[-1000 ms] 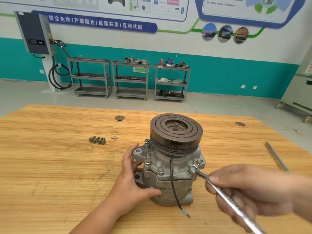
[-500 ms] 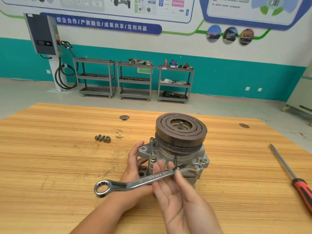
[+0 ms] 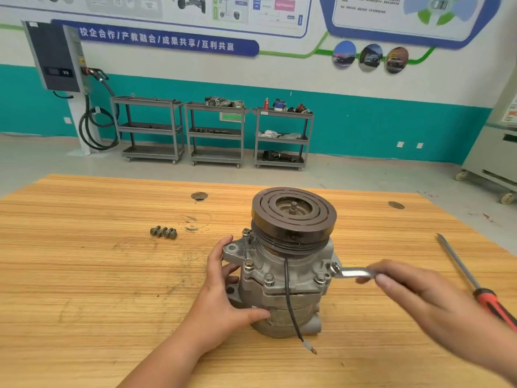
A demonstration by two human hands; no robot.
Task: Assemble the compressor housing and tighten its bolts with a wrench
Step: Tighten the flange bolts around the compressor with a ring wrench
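Now left hand point(image 3: 223, 298) grips the compressor point(image 3: 285, 275) on its left side, fingers curled behind, thumb on its lower front. It stands upright on the surface point(image 3: 84, 275). Blurred right hand point(image 3: 414, 292) pinches one wrench point(image 3: 352, 273), its end on a right-side flange bolt point(image 3: 331, 266). Five flange bolts are visible. Loose bolts point(image 3: 163, 232) lie left of the compressor, too bunched to count. One screwdriver point(image 3: 470, 278) lies to its right.
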